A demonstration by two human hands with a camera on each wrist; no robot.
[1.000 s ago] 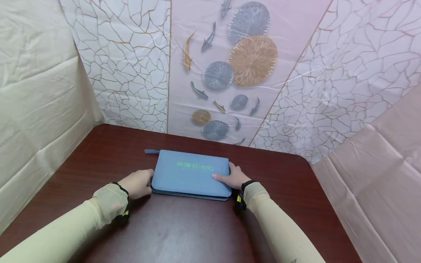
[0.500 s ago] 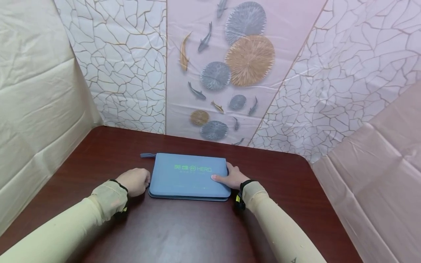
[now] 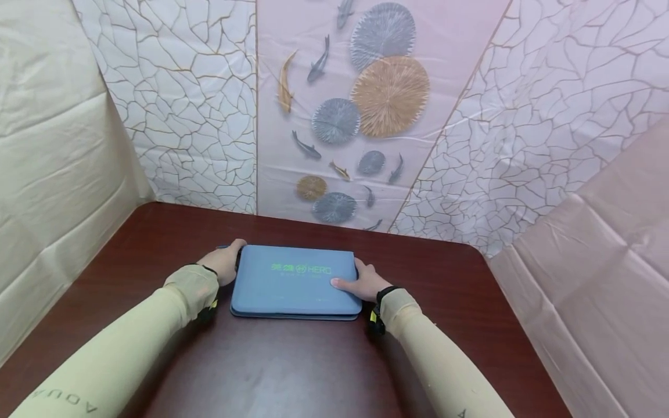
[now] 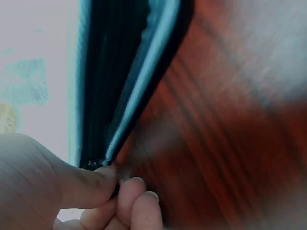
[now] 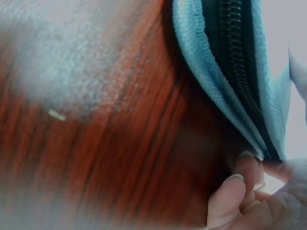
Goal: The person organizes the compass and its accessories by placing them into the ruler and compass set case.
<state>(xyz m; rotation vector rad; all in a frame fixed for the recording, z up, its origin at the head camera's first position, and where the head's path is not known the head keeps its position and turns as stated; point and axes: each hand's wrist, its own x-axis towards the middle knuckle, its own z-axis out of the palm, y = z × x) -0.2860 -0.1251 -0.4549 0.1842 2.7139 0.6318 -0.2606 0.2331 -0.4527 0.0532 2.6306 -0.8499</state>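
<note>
A blue zippered document case (image 3: 292,290) with green HERO lettering lies flat on the dark wood table. At its far left corner, my left hand (image 3: 226,264) pinches the zipper pull. The left wrist view shows thumb and fingers together at the zipper slider (image 4: 93,164), the pull mostly hidden between them. My right hand (image 3: 368,283) grips the right edge, thumb on the cover and the other fingers around the side. Along the front and sides the case's edges stand apart, and zipper teeth (image 5: 235,52) show in the right wrist view.
The reddish-brown table (image 3: 292,371) has rounded far corners. Behind it hangs a patterned backdrop (image 3: 334,87) with fish and round discs. Pale cloth walls (image 3: 57,174) close in both sides. A small pale fleck (image 5: 56,115) lies on the table near the case.
My left hand has moved away along the case's left edge to the far corner, now covering most of the strap there. The right hand keeps its hold on the right edge.
</note>
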